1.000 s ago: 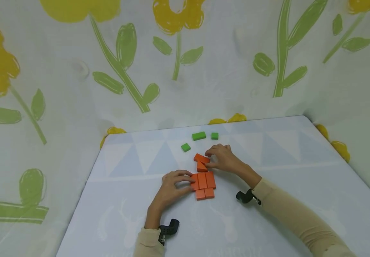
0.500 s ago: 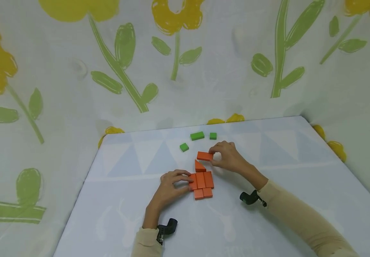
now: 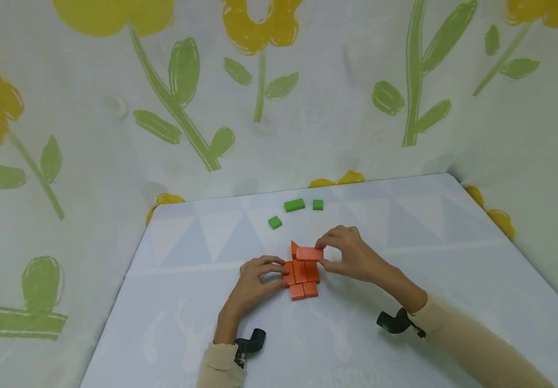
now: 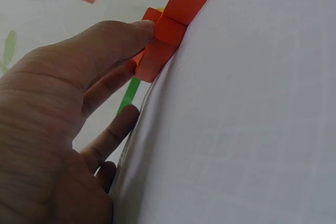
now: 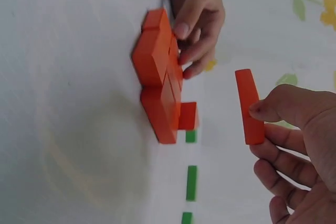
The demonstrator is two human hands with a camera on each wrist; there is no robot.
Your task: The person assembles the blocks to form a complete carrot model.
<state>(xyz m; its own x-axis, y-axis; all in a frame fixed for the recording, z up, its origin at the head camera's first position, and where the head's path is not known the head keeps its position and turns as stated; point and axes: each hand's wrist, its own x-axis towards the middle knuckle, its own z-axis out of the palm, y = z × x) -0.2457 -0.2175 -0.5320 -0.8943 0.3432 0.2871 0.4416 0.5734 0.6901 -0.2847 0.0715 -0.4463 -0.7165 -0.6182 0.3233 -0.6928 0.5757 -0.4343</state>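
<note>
Right hand (image 3: 351,253) pinches an orange bar (image 3: 310,254) by its right end, thumb against fingers; grip closed on it. The wrist views show the bar clear of the other blocks, in the air. From the head view it overlaps the far side of the cluster (image 3: 300,272), mid-table between the left and right edges. Forearm slants in from the table's right side, fingers bent, pointing toward the left edge.

Left hand (image 3: 258,280) reaches from the near side, wrist bent to the right. Its thumb and fingertips span the cluster's left block (image 3: 288,274), pinching it where it lies; remaining fingers loosely bent, holding nothing.

Cluster: three oblong blocks side by side, two squarish ones along their near ends. An orange wedge (image 3: 294,249) stands just beyond, toward the far edge, its pointed tip showing past the bar. Faces flat, corners crisp, colour even; material cannot be told.

Near the far edge: a green bar (image 3: 294,205), a green cube (image 3: 318,205) right of it, a second cube (image 3: 274,222) nearer and left. Table (image 3: 187,302): smooth, pale, printed with blue-grey triangles. Sleeves (image 3: 473,339) beige, creased.
</note>
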